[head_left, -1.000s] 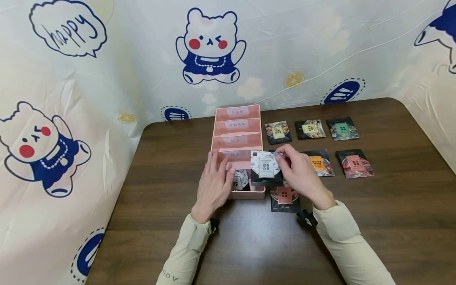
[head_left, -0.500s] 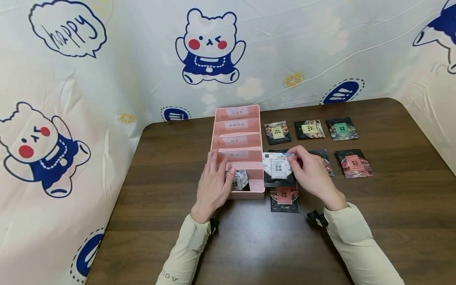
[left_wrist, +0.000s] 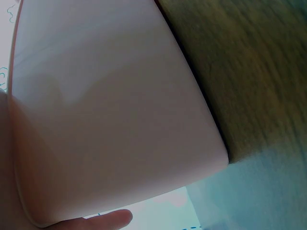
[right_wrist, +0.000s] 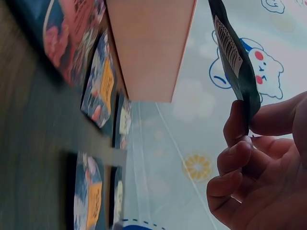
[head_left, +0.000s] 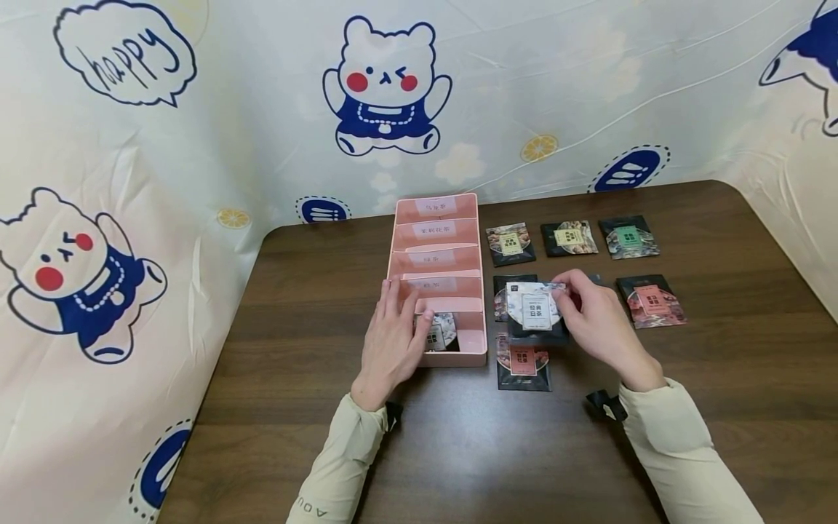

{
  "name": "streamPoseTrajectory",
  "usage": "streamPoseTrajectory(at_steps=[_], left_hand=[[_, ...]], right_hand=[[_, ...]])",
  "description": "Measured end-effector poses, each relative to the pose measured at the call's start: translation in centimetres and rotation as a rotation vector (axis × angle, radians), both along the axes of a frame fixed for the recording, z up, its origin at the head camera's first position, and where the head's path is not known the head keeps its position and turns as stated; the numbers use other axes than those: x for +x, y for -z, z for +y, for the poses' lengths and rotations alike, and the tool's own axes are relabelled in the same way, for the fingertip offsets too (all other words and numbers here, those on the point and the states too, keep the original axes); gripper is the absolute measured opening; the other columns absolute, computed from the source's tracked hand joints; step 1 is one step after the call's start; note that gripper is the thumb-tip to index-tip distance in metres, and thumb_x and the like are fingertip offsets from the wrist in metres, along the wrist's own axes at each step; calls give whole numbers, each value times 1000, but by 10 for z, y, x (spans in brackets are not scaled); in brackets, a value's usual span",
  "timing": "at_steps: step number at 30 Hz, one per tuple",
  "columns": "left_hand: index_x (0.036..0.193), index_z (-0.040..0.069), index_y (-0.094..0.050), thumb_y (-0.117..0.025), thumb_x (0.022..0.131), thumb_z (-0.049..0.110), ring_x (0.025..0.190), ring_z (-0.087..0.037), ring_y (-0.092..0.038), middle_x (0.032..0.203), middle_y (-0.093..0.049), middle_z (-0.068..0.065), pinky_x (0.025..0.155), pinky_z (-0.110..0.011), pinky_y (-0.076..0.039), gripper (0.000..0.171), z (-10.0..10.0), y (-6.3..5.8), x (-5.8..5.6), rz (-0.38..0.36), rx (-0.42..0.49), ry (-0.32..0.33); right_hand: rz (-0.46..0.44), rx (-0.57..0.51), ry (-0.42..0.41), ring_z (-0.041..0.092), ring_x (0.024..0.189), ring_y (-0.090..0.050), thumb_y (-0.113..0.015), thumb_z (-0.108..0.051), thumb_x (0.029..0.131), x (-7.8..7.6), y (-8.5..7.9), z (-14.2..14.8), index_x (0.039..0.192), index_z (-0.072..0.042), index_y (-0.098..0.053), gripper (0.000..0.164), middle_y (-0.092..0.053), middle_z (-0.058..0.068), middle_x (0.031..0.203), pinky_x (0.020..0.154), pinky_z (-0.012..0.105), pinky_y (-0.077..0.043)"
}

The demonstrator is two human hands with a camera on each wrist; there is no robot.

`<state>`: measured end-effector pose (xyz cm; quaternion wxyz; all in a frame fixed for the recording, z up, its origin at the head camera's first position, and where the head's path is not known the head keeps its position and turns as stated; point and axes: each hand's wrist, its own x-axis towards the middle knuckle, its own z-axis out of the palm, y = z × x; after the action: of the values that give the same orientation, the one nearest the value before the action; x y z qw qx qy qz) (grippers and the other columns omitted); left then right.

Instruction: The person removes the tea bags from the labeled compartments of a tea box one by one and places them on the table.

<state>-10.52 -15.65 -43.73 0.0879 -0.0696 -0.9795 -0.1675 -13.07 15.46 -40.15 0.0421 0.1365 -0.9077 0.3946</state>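
In the head view, my right hand (head_left: 599,320) pinches a tea sachet (head_left: 537,309) with a white label by its right edge, above other sachets on the table. The right wrist view shows thumb and fingertips (right_wrist: 236,123) on the held sachet (right_wrist: 235,62), whose dark back faces the camera. At the near left corner of a pink divided box (head_left: 473,356), my left hand (head_left: 393,342) holds the wall, thumb on the inner side. Another white-labelled sachet (head_left: 441,332) lies in the nearest compartment, partly behind the thumb. The box wall (left_wrist: 115,120) fills much of the left wrist view.
Right of the box lie several sachets: a red-labelled one (head_left: 524,364) in front, another red one (head_left: 652,300) at right, a green one (head_left: 628,236) and two pale yellow ones (head_left: 511,244) behind. An orange-labelled sachet (right_wrist: 94,203) shows beside the right hand. A printed cloth hangs behind the table.
My right hand has carried the white-labelled sachet rightward, from over the box's right edge to above the table sachets. My left hand and the box have stayed in place.
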Motion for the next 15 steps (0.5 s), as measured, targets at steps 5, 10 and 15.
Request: streamPoseTrajectory(at_steps=[5, 10, 15], left_hand=[[140, 8, -49, -29, 102, 51, 150, -33, -14, 158, -25, -17, 118, -49, -25, 61, 0, 0, 0, 8, -6, 4], [140, 7, -49, -29, 101, 51, 150, -32, -14, 159, -23, -17, 117, -49, -25, 62, 0, 1, 0, 2, -8, 3], [140, 7, -49, -29, 101, 52, 150, -33, -14, 158, -24, -17, 117, -50, -26, 63, -1, 1, 1, 8, -7, 1]], right_hand=[[-18, 26, 9, 17, 58, -43, -51, -16, 99, 2, 2, 10, 111, -5, -59, 18, -51, 6, 70, 51, 26, -33], [-38, 52, 20, 18, 59, -43, -50, -16, 99, 3, 3, 21, 113, -4, -58, 20, -52, 7, 71, 51, 26, -34], [-52, 76, 21, 19, 61, -44, -50, -16, 99, 4, 3, 32, 113, -3, -58, 20, -53, 8, 73, 50, 26, -35]])
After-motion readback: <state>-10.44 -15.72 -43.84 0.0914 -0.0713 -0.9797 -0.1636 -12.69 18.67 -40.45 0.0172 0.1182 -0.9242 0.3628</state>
